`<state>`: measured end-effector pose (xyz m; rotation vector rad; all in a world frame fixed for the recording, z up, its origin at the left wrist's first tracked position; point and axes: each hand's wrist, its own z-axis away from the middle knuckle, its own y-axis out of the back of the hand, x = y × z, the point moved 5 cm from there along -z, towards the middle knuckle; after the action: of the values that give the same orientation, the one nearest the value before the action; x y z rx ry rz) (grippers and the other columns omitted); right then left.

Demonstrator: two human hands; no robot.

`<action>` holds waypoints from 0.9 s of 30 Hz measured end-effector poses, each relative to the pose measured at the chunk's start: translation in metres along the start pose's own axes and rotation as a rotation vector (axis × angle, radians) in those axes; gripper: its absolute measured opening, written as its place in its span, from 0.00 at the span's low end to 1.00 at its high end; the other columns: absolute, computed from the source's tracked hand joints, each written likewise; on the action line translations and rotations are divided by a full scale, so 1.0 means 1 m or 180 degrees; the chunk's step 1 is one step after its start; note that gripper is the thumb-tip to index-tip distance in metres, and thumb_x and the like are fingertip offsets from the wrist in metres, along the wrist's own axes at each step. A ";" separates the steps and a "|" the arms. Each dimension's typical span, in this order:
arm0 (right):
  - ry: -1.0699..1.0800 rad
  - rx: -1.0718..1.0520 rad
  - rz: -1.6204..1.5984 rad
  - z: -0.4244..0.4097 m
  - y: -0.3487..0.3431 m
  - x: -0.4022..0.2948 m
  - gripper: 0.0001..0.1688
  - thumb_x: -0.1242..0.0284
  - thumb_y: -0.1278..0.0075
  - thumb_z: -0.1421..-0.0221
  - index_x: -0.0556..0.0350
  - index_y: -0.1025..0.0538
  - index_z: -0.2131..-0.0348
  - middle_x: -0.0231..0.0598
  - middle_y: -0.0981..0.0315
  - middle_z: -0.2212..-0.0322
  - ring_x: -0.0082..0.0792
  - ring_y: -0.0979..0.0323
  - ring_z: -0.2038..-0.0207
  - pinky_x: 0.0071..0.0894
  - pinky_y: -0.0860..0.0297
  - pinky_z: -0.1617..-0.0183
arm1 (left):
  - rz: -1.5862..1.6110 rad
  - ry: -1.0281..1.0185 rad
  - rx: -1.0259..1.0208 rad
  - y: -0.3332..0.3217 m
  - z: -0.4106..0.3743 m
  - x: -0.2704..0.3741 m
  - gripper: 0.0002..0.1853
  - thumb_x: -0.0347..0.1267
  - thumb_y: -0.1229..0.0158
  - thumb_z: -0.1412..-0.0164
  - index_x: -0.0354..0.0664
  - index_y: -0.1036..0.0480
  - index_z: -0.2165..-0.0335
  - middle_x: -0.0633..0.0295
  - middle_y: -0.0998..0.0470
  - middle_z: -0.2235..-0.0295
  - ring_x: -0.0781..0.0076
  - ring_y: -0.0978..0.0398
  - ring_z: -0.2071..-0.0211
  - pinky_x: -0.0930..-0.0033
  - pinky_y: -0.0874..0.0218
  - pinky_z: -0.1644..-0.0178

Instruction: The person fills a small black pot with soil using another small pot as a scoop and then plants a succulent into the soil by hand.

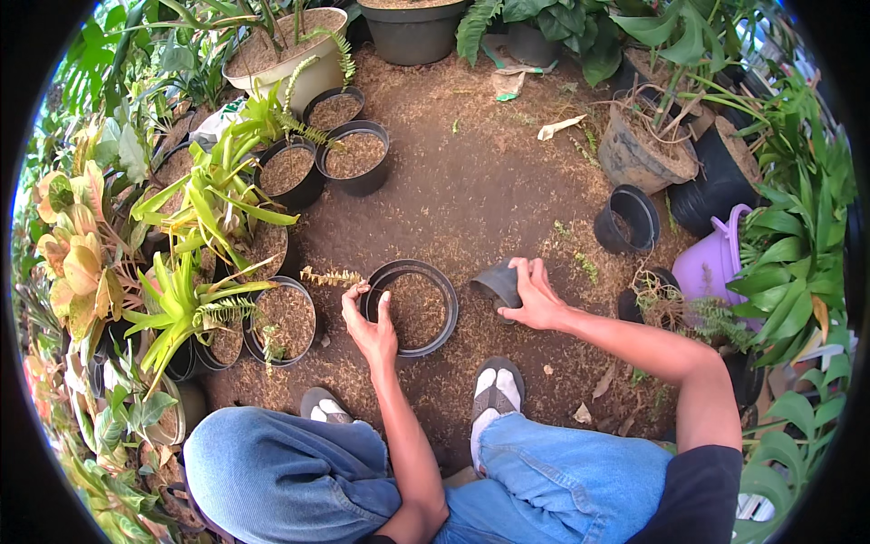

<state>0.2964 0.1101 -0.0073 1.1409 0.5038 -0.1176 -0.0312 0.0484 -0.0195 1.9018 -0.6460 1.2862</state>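
Note:
On the brown ground between my feet and the far pots stands a round black plastic pot holding brown, crumbly potting mix. My left hand is at its left rim, with a dry brown fern frond at the fingertips; whether the fingers grip the frond or the rim is not clear. To the right of the pot, my right hand grips a smaller black plastic pot, which is tilted on its side. Its inside is hidden from view.
Several filled black pots and bromeliads line the left. At the right are an empty-looking black pot, a tilted grey pot with roots and a purple bucket. A large black pot stands at the far edge.

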 end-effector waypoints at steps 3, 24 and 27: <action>-0.0454 0.0215 -0.0568 -0.006 0.004 0.025 0.58 0.58 0.28 0.50 0.51 0.53 0.38 0.65 0.48 0.48 0.69 0.42 0.40 0.62 0.37 0.34 | -0.0015 -0.0026 0.0027 0.000 0.000 0.001 0.20 0.30 0.30 0.38 0.37 0.29 0.52 0.51 0.23 0.52 0.51 0.28 0.45 0.51 0.40 0.38; 0.1022 0.0409 -0.0117 -0.034 0.097 -0.167 0.64 0.58 0.22 0.65 0.50 0.44 0.37 0.57 0.40 0.48 0.57 0.36 0.42 0.62 0.36 0.41 | -0.0009 0.0104 0.0079 0.001 -0.002 0.004 0.19 0.29 0.29 0.41 0.39 0.28 0.55 0.52 0.24 0.52 0.50 0.29 0.46 0.51 0.41 0.39; 0.1444 0.0553 0.0600 -0.023 0.098 -0.189 0.64 0.58 0.23 0.68 0.48 0.42 0.37 0.54 0.39 0.51 0.54 0.36 0.45 0.58 0.37 0.45 | -0.0014 0.0149 0.0047 0.001 -0.001 0.003 0.19 0.29 0.30 0.41 0.39 0.29 0.55 0.52 0.24 0.52 0.50 0.29 0.46 0.51 0.40 0.39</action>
<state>0.1555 0.1415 0.1504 1.3863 0.7941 0.2726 -0.0310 0.0488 -0.0162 1.8782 -0.6094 1.3321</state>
